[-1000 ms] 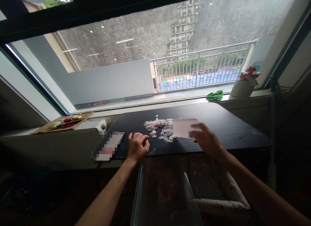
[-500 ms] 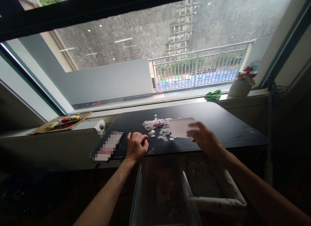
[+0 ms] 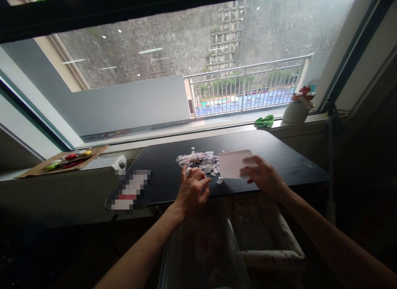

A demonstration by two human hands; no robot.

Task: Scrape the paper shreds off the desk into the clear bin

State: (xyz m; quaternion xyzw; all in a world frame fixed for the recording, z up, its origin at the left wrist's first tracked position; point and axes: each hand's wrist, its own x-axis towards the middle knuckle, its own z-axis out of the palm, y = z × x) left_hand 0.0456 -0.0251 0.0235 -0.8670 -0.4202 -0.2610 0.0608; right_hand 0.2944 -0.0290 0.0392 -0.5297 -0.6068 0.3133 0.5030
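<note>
The right hand [image 3: 263,176] (fingers blurred) grips a flat, pale-pink, round-cornered card [image 3: 232,164] beside whitish-lilac papery scraps [image 3: 198,157] heaped on the black wood-grained table [image 3: 282,158]. The left hand [image 3: 192,190], half open, is at the scraps; whether touching, I cannot tell.

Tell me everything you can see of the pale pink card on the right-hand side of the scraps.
The pale pink card is a thin, flat, plain sheet with rounded upper corners, apparently stiff; whether plastic or cardboard, I cannot tell. The right hand grips its right end, fingers blurred. It is at the black table, its left edge beside the paper scraps; contact with either is unclear.
</note>
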